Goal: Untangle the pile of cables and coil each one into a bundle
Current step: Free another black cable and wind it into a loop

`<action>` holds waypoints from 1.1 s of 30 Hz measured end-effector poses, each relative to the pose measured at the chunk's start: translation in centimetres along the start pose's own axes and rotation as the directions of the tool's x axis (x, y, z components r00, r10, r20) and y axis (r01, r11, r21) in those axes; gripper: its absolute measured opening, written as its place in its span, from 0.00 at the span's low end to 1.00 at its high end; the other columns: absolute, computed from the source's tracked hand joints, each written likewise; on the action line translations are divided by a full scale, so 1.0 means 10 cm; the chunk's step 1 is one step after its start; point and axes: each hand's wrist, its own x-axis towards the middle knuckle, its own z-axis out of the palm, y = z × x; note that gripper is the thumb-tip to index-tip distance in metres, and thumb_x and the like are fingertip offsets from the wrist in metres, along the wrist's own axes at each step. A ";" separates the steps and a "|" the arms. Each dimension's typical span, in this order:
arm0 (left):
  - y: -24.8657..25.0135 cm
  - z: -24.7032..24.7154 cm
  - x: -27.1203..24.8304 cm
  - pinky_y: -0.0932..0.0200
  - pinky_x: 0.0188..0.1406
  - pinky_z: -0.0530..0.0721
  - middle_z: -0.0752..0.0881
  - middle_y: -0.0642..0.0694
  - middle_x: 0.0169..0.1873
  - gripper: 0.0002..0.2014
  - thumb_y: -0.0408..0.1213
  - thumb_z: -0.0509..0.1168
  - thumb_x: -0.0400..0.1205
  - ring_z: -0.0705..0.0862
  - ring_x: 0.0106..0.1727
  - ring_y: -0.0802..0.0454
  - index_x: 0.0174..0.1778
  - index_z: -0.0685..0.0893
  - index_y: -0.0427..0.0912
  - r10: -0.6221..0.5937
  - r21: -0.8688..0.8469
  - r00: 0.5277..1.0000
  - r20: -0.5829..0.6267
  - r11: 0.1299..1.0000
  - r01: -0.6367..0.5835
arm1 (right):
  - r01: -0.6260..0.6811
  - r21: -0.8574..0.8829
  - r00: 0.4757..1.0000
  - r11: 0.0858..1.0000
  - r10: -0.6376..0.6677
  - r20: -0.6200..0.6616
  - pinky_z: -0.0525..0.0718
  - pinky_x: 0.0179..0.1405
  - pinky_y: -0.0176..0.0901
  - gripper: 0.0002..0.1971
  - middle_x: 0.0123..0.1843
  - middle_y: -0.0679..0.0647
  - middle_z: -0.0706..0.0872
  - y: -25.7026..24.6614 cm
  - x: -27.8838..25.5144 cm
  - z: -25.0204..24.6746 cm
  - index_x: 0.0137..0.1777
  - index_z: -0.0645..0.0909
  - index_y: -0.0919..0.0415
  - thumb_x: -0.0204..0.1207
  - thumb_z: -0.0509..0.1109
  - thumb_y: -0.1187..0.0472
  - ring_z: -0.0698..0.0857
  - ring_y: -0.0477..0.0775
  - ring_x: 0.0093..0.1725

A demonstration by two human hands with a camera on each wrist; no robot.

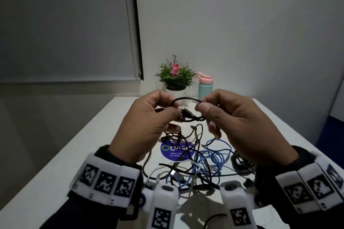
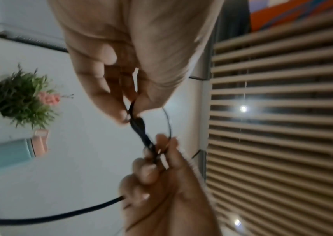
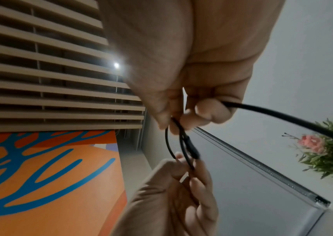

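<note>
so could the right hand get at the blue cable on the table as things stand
Probably not yet. The right hand pinches the black cable together with the left hand, so it is busy. The blue cable lies below in the pile with black cables crossing it; once the hand lets go, nothing blocks the way down.

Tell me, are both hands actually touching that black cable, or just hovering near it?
Touching. The head view shows the left hand and right hand each pinching the black cable above the table; both wrist views show fingertips closed on it.

cables [image 1: 195, 163] on table [image 1: 96, 135], plant [image 1: 175, 76] behind
</note>
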 end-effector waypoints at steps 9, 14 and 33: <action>0.05 -0.04 0.06 0.56 0.41 0.84 0.81 0.51 0.26 0.09 0.27 0.58 0.79 0.87 0.34 0.51 0.36 0.74 0.45 -0.228 -0.497 0.973 -0.033 0.848 0.182 | -0.061 -0.276 0.997 0.959 0.070 0.022 0.80 0.40 0.32 0.04 0.40 0.45 0.91 0.03 -0.03 -0.06 0.48 0.89 0.49 0.78 0.74 0.60 0.86 0.45 0.41; 0.12 -0.19 0.03 0.51 0.52 0.83 0.67 0.53 0.21 0.07 0.38 0.62 0.76 0.74 0.28 0.53 0.34 0.71 0.47 -0.225 -0.739 0.961 0.158 0.618 0.266 | -0.168 -0.442 0.976 0.881 0.087 -0.197 0.77 0.36 0.36 0.05 0.35 0.49 0.87 0.15 0.01 -0.18 0.43 0.86 0.49 0.80 0.70 0.57 0.82 0.47 0.37; -0.06 0.40 -0.21 0.54 0.48 0.87 0.77 0.40 0.30 0.18 0.50 0.67 0.83 0.85 0.32 0.53 0.29 0.83 0.47 -0.165 -0.249 0.843 0.512 0.911 0.329 | -0.093 -0.254 0.976 0.963 0.038 -0.215 0.68 0.32 0.41 0.05 0.25 0.38 0.78 0.29 0.03 -0.27 0.46 0.83 0.51 0.83 0.67 0.54 0.72 0.42 0.26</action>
